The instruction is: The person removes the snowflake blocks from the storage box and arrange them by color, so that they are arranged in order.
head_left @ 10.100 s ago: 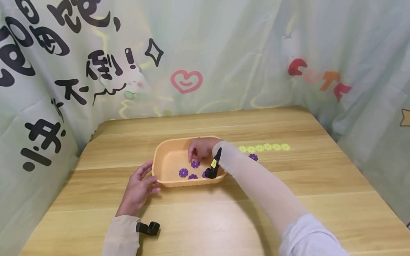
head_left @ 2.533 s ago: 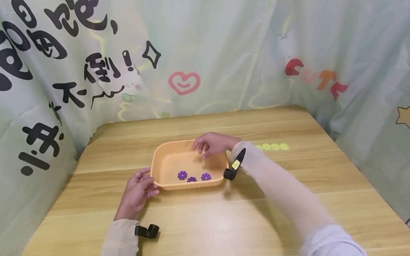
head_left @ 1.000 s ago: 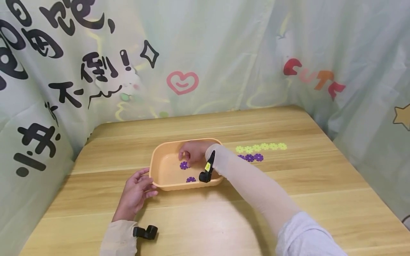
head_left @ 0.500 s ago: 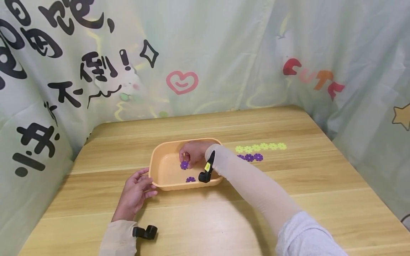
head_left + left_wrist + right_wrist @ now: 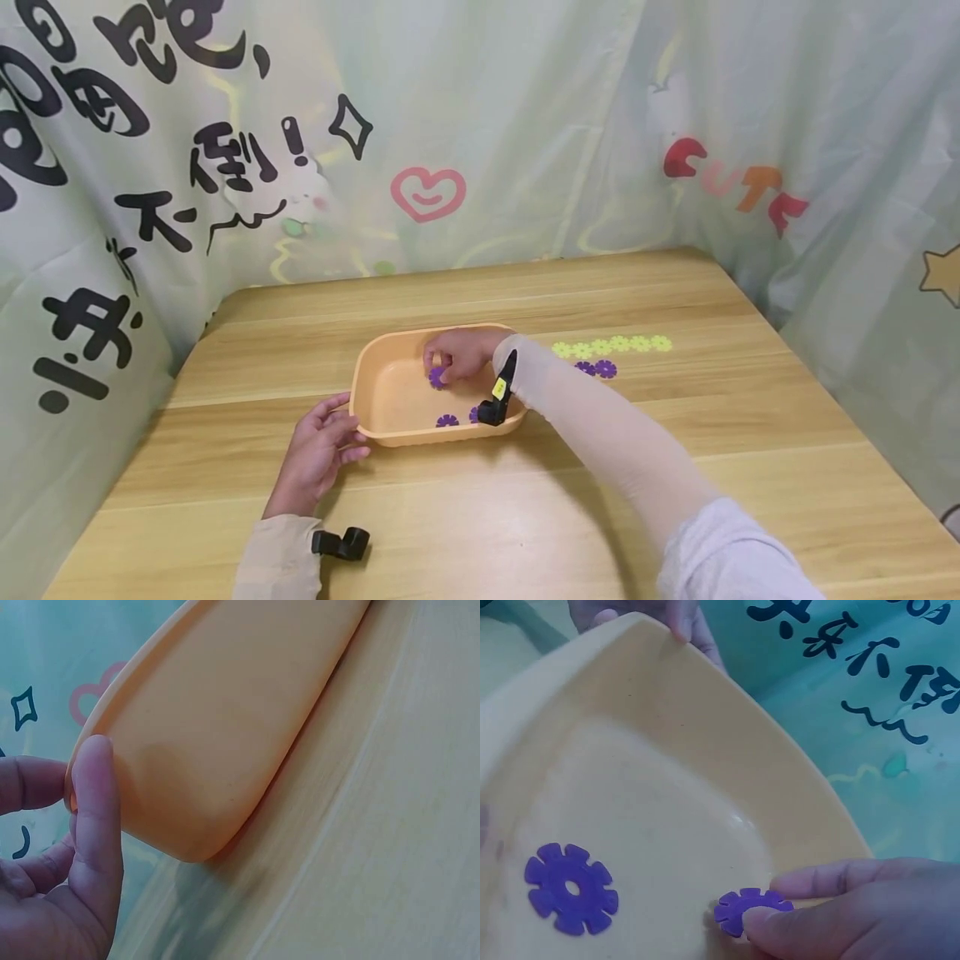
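Note:
An orange plastic basin [image 5: 390, 392] stands on the table, lifted slightly at its near-left corner. My left hand [image 5: 315, 450] holds that corner, thumb [image 5: 96, 802] on the outer wall and index finger on the rim's other side. Inside the basin, my right hand [image 5: 467, 352] pinches a purple snowflake disc [image 5: 731, 911] between thumb and index finger, just off the bottom. Another purple disc [image 5: 592, 900] lies flat nearby. In the head view two loose discs show near the front wall, one disc [image 5: 447, 421] plain, the other [image 5: 474, 414] partly behind the wrist camera.
To the basin's right, several yellow snowflake discs [image 5: 600, 346] form a row on the wooden table [image 5: 480, 517]. Purple discs [image 5: 605, 368] lie in a row in front of them, partly covered by my right forearm. A printed curtain [image 5: 525, 125] hangs behind the table.
The purple row on the table has grown over the last ten seconds. My right hand came back from the basin's right side, took hold of a disc and raised it slightly. The left hand stays put.

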The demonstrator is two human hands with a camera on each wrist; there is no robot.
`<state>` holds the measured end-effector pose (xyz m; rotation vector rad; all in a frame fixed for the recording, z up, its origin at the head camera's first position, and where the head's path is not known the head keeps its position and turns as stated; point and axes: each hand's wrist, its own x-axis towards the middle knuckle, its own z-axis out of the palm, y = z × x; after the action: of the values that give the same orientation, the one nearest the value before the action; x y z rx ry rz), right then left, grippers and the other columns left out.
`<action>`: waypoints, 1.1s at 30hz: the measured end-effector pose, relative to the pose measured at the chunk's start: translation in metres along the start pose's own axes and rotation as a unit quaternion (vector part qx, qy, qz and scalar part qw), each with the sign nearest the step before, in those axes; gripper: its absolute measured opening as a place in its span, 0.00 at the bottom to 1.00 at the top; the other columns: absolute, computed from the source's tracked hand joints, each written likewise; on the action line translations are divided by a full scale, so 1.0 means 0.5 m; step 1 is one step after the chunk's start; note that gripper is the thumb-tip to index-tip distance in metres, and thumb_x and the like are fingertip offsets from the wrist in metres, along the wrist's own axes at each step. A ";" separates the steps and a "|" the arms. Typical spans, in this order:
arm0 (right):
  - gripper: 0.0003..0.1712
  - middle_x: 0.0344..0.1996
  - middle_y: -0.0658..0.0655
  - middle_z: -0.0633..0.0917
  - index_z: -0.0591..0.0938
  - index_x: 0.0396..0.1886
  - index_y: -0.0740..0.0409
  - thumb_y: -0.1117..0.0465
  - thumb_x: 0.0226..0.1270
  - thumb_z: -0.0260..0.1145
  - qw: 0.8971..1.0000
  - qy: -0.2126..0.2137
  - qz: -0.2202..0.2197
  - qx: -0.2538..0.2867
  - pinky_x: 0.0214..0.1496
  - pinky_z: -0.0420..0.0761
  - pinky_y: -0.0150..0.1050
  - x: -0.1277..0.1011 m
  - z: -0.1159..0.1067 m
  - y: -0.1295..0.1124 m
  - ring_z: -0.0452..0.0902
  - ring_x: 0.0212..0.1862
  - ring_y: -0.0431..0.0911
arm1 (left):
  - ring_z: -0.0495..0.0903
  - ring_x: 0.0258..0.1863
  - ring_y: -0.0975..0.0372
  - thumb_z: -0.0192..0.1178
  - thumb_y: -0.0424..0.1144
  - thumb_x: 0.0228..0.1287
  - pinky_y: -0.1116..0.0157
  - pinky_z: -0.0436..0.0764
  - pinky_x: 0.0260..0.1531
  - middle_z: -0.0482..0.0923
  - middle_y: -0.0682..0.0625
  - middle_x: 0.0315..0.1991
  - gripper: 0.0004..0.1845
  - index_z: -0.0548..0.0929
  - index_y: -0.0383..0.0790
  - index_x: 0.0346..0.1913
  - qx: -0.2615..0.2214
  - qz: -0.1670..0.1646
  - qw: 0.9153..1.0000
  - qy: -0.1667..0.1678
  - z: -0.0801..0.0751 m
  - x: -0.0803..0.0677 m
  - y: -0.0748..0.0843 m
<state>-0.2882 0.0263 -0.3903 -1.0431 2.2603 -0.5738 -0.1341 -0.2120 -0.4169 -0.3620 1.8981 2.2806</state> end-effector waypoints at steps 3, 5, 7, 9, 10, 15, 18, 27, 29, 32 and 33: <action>0.14 0.30 0.51 0.79 0.79 0.52 0.53 0.67 0.67 0.63 1.000 0.008 -0.010 -0.022 0.28 0.74 0.28 -0.013 -0.008 0.001 0.73 0.31 0.40 | 0.77 0.25 0.64 0.48 0.23 0.68 0.68 0.86 0.26 0.71 0.47 0.40 0.26 0.58 0.31 0.68 0.001 0.001 1.000 -0.002 0.000 0.000 0.000; 0.15 0.31 0.51 0.79 0.80 0.53 0.55 0.68 0.67 0.62 0.999 0.014 -0.011 -0.026 0.29 0.75 0.29 -0.022 -0.015 0.000 0.74 0.32 0.40 | 0.77 0.25 0.64 0.48 0.23 0.68 0.68 0.86 0.26 0.71 0.47 0.40 0.27 0.58 0.31 0.68 0.001 0.001 1.000 -0.001 -0.001 -0.001 0.001; 0.17 0.31 0.52 0.79 0.80 0.54 0.56 0.70 0.66 0.61 1.000 0.018 -0.007 -0.021 0.30 0.76 0.29 -0.032 -0.021 -0.001 0.74 0.31 0.41 | 0.77 0.25 0.64 0.48 0.23 0.68 0.68 0.86 0.26 0.71 0.47 0.40 0.26 0.58 0.32 0.68 0.000 -0.002 1.000 0.000 -0.002 -0.001 0.001; 0.19 0.31 0.52 0.79 0.80 0.56 0.57 0.71 0.66 0.60 1.000 0.021 -0.001 -0.009 0.31 0.78 0.30 -0.042 -0.025 0.000 0.75 0.30 0.41 | 0.77 0.25 0.64 0.48 0.23 0.68 0.68 0.86 0.26 0.70 0.47 0.40 0.26 0.59 0.32 0.68 -0.001 -0.004 1.000 0.000 -0.002 -0.002 0.001; 0.20 0.32 0.53 0.79 0.80 0.57 0.58 0.72 0.66 0.59 1.000 0.023 0.002 -0.002 0.30 0.78 0.30 -0.048 -0.028 0.000 0.75 0.30 0.41 | 0.77 0.25 0.64 0.48 0.23 0.68 0.68 0.86 0.26 0.70 0.47 0.40 0.26 0.59 0.33 0.68 0.000 -0.004 1.000 0.000 -0.002 -0.002 0.001; 0.20 0.35 0.55 0.80 0.78 0.59 0.60 0.71 0.69 0.55 0.999 0.037 0.012 0.022 0.30 0.80 0.31 -0.081 -0.040 0.004 0.78 0.30 0.43 | 0.77 0.26 0.64 0.48 0.24 0.68 0.68 0.86 0.26 0.70 0.48 0.40 0.26 0.59 0.33 0.68 -0.002 -0.004 1.000 -0.004 -0.003 -0.001 0.001; 0.18 0.35 0.57 0.81 0.78 0.58 0.62 0.69 0.71 0.56 0.998 0.054 0.017 0.038 0.30 0.81 0.33 -0.101 -0.048 0.009 0.79 0.29 0.46 | 0.77 0.26 0.64 0.48 0.23 0.68 0.68 0.86 0.26 0.70 0.47 0.40 0.26 0.59 0.32 0.68 -0.001 -0.002 1.000 -0.005 -0.003 0.000 0.000; 0.18 0.35 0.60 0.81 0.74 0.59 0.65 0.68 0.71 0.57 0.993 0.095 0.018 0.060 0.25 0.80 0.34 -0.158 -0.061 0.031 0.77 0.25 0.46 | 0.77 0.26 0.64 0.49 0.24 0.68 0.68 0.86 0.26 0.70 0.48 0.40 0.26 0.59 0.33 0.68 -0.004 -0.001 1.000 -0.005 -0.004 -0.002 0.000; 0.18 0.36 0.62 0.81 0.74 0.59 0.65 0.68 0.71 0.57 0.992 0.107 0.016 0.061 0.25 0.81 0.35 -0.170 -0.063 0.034 0.77 0.25 0.46 | 0.77 0.26 0.64 0.50 0.24 0.68 0.69 0.86 0.26 0.70 0.48 0.39 0.26 0.59 0.33 0.67 -0.006 0.000 1.000 -0.006 -0.004 -0.002 0.000; 0.18 0.36 0.65 0.80 0.73 0.58 0.65 0.68 0.71 0.57 0.990 0.124 0.017 0.068 0.26 0.82 0.36 -0.188 -0.066 0.041 0.78 0.26 0.48 | 0.77 0.26 0.65 0.52 0.25 0.67 0.69 0.86 0.26 0.70 0.49 0.39 0.26 0.60 0.32 0.67 -0.006 0.004 1.000 -0.007 -0.001 -0.003 0.001; 0.18 0.37 0.66 0.81 0.73 0.58 0.65 0.68 0.71 0.57 0.989 0.128 0.019 0.072 0.27 0.82 0.37 -0.194 -0.067 0.043 0.78 0.27 0.49 | 0.77 0.26 0.65 0.52 0.24 0.67 0.69 0.86 0.26 0.70 0.49 0.39 0.26 0.59 0.31 0.66 -0.006 0.004 1.000 -0.007 0.000 -0.003 0.001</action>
<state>-0.2706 0.1202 -0.3472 -0.8957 2.4093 -0.8853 -0.1328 -0.2123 -0.4158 -0.3382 1.8838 2.2942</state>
